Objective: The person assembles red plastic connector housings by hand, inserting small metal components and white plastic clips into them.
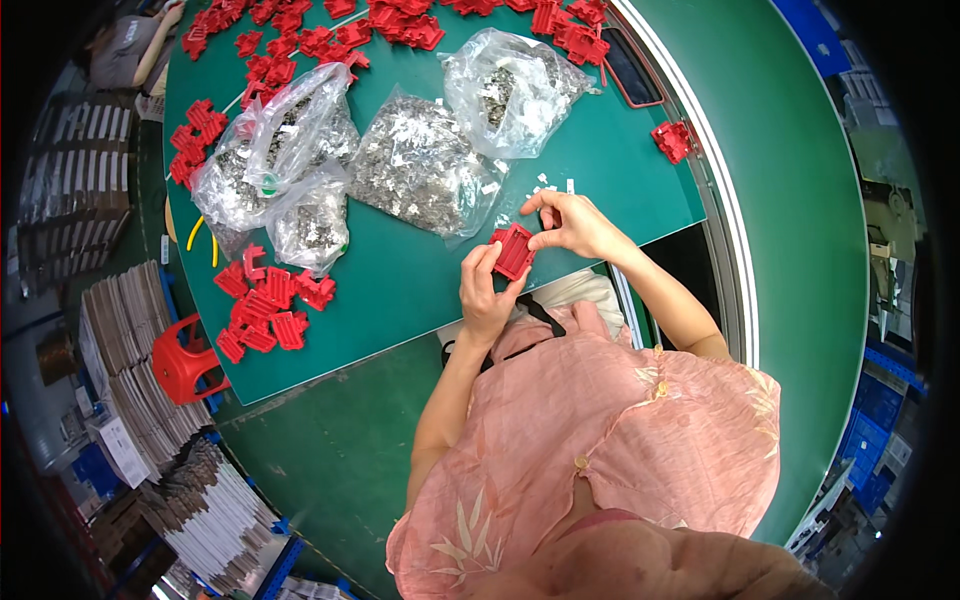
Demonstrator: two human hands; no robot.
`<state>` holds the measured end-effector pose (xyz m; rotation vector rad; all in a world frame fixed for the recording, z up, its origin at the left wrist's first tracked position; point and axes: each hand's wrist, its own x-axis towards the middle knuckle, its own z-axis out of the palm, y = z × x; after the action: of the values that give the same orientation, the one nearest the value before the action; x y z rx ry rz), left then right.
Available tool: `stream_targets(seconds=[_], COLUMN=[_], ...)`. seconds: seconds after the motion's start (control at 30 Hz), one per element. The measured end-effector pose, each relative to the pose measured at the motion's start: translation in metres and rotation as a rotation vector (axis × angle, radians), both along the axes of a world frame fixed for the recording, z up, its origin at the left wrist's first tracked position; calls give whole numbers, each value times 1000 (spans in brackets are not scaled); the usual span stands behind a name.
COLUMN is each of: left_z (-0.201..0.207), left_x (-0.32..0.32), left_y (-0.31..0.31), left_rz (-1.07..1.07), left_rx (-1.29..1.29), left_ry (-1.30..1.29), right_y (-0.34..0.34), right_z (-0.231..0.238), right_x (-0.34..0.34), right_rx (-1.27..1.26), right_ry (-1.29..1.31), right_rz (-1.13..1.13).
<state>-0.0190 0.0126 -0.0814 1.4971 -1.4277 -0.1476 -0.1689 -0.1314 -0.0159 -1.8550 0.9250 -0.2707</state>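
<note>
A ribbed red plastic housing (514, 252) is held just above the near edge of the green table. My left hand (485, 290) grips it from the left, thumb beneath and fingers along its side. My right hand (575, 228) is at its right side, fingers curled and thumb tip against the housing's edge. Whatever those fingers pinch, if anything, is too small to make out. Beyond the housing lie clear bags of small metal pieces: a middle bag (415, 160), an opened right bag (510, 95) and a left bag (290, 150). Small white pieces (545, 184) lie by my right fingers.
Red housings (265, 310) are heaped at the table's left, with more (400, 20) along the far side. A yellow-handled tool (200, 240) lies near the left edge. A phone-like device (632, 68) rests at the right rail. A red stool (185, 360) stands left, by stacked cardboard (140, 340).
</note>
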Motion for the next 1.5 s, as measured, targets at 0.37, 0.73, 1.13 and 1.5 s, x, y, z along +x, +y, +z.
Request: stream_targets(seconds=[0.37, 0.73, 1.13, 1.5], left_z=[5, 7, 7, -2], left_x=[2, 1, 1, -2], left_y=[-1, -3, -4, -3], left_rz=[12, 29, 39, 135], left_rx=[22, 26, 24, 29], left_ry=[71, 53, 26, 98], right_y=[-33, -54, -69, 36], right_z=[-23, -27, -18, -3], right_x=[-8, -3, -8, 16], right_rx=[-16, -713, -514, 363], right_ry=[-90, 201, 66, -259], right_rz=[-71, 66, 137, -198])
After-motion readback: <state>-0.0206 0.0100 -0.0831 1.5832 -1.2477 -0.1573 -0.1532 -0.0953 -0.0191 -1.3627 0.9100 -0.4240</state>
